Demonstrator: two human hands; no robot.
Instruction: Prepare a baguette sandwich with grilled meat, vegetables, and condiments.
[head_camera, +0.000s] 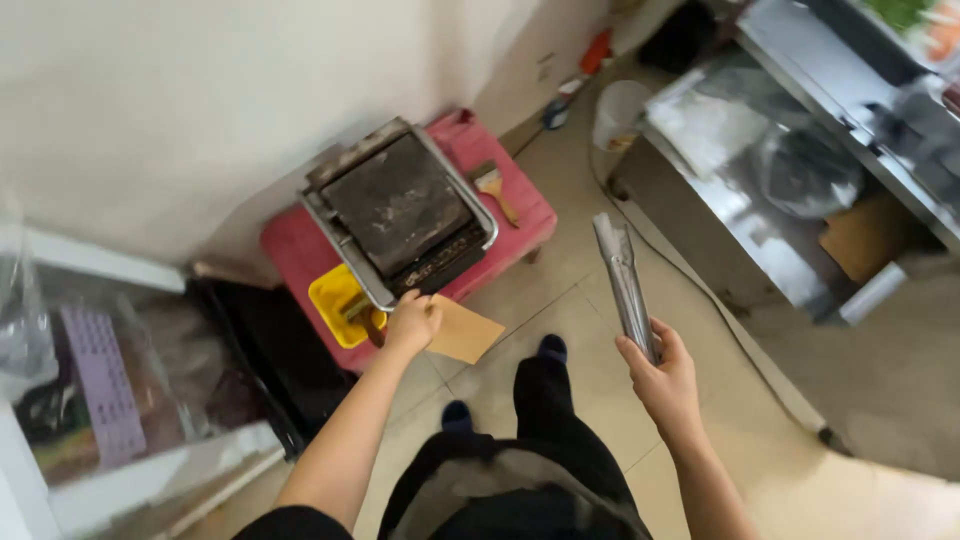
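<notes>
My left hand (412, 322) holds a brown paper bag (466, 331) by its edge, just in front of a shut grill press (400, 210) with a metal frame. The press sits on a low red stool (525, 215). My right hand (662, 375) grips a pair of long metal tongs (623, 280), tips pointing away from me and closed together. A yellow dish (335, 295) with a brush in it rests on the stool just left of my left hand. A second brush (495, 190) with a wooden handle lies on the stool to the right of the press.
A steel counter with shelves (800, 190) stands at the right, a white bucket (618, 112) near its far end. At the left sit a black tray (270, 350) and a clear box holding a lilac rack (100, 385). My feet in dark shoes (552, 348) stand on beige tiles.
</notes>
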